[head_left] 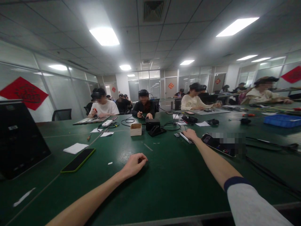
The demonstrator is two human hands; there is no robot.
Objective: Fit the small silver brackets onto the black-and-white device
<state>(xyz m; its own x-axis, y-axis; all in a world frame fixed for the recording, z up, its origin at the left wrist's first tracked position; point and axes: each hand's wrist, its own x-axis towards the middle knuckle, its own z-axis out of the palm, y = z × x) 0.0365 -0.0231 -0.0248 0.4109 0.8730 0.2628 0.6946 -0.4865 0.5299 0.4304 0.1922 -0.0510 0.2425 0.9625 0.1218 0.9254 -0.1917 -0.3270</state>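
My left hand (134,164) rests on the green table (164,175), with its fingers loosely curled and nothing visible in them. Stretched far forward, my right hand (190,134) has its fingers closed over a flat device with a pale edge (186,138); the hand hides much of it. Beside that device lies a small light-coloured piece (176,135). To the right of my right forearm is a phone with a lit screen (218,145). A dark phone in a green case (78,160) lies left of my left hand.
A small open box (135,129) and a black device (154,125) stand ahead. At the left is a large dark panel (21,141); at the right, a blue tray (282,120) and black cables (270,142). Several people sit working across the table. Paper scraps lie about.
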